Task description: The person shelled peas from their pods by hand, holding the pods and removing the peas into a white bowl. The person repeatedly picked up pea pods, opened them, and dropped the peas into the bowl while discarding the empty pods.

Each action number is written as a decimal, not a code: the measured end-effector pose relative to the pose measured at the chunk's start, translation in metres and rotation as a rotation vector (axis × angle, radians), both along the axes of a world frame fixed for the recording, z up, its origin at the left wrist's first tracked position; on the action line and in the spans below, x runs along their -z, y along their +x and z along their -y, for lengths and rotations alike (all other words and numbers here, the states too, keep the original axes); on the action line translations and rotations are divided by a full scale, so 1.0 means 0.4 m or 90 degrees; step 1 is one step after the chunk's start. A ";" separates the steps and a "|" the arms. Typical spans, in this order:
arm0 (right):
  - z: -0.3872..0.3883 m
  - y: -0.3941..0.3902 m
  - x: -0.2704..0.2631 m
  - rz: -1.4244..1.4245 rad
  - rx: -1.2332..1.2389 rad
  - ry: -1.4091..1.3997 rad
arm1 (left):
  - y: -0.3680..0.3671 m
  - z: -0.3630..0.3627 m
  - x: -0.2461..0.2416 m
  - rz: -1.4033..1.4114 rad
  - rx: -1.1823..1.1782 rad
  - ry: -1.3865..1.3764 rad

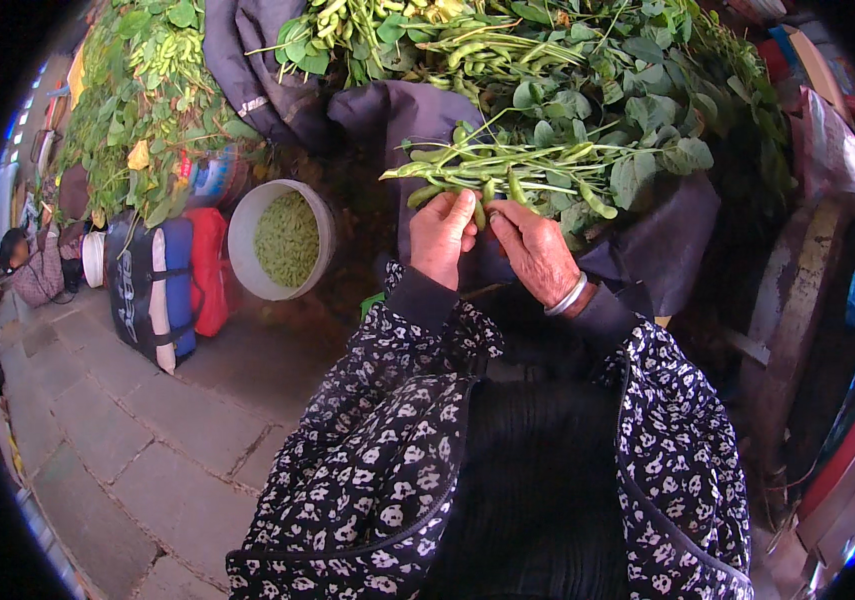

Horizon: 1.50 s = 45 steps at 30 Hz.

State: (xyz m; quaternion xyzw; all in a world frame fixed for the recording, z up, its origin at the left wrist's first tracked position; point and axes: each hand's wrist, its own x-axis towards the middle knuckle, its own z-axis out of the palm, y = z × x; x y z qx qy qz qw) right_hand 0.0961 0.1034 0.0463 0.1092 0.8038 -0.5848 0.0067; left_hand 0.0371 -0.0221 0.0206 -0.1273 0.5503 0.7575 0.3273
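Observation:
Green soybean stalks (525,161) with pods and leaves lie across a dark cloth (427,112) in front of me. My left hand (442,232) is at their near edge, its thumb and fingers pinched by a plump pod (480,216). Close on the other side is my right hand (540,251), fingers curled in at the same pods; a silver bangle (568,296) circles that wrist. What exactly the right fingertips grip is hidden behind the hand. To the left, a white bucket (326,232) holds many loose green pods or beans (286,240).
Leafy bean plants (667,90) are heaped at the far right, others (149,142) at the far left. Bundled cushions or bags (153,292) stand beside the bucket on stone paving (164,480). Another person (37,274) is low at the left rim. A worn curved board (795,315) stands right.

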 end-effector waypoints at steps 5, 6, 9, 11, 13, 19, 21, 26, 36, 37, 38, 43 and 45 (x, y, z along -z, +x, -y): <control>-0.009 0.003 -0.002 0.012 -0.025 -0.007 | 0.000 -0.004 0.009 -0.082 0.006 -0.060; -0.014 -0.004 -0.016 0.054 -0.036 -0.045 | 0.000 -0.004 0.007 -0.101 0.006 -0.068; -0.026 -0.019 -0.011 0.138 -0.049 -0.131 | 0.006 -0.006 0.001 -0.136 0.004 -0.083; -0.031 -0.021 -0.007 0.168 -0.039 -0.181 | 0.010 -0.014 0.000 -0.131 0.000 -0.081; -0.033 -0.022 -0.008 0.187 -0.025 -0.232 | 0.008 -0.014 0.016 -0.100 -0.028 -0.064; -0.023 -0.010 0.010 0.073 -0.050 -0.048 | 0.012 -0.023 0.000 -0.091 -0.044 -0.087; -0.023 -0.014 0.024 0.063 -0.037 -0.028 | 0.013 -0.025 -0.004 -0.095 -0.037 -0.102; -0.031 -0.026 -0.005 0.221 0.009 -0.364 | -0.013 0.009 0.014 -0.014 0.029 0.010; -0.030 -0.021 0.037 0.094 -0.053 -0.181 | -0.021 0.008 0.012 -0.147 0.179 -0.075; -0.030 -0.021 0.033 0.092 -0.045 -0.173 | -0.023 0.015 0.012 -0.142 0.189 -0.072; -0.030 -0.022 0.029 0.089 -0.038 -0.165 | -0.025 0.022 0.007 -0.138 0.198 -0.069; -0.028 -0.026 0.001 0.187 0.014 -0.253 | -0.027 0.041 0.019 -0.066 0.184 -0.007; -0.016 -0.022 0.019 0.125 0.036 -0.190 | -0.018 0.028 0.008 -0.045 0.147 0.007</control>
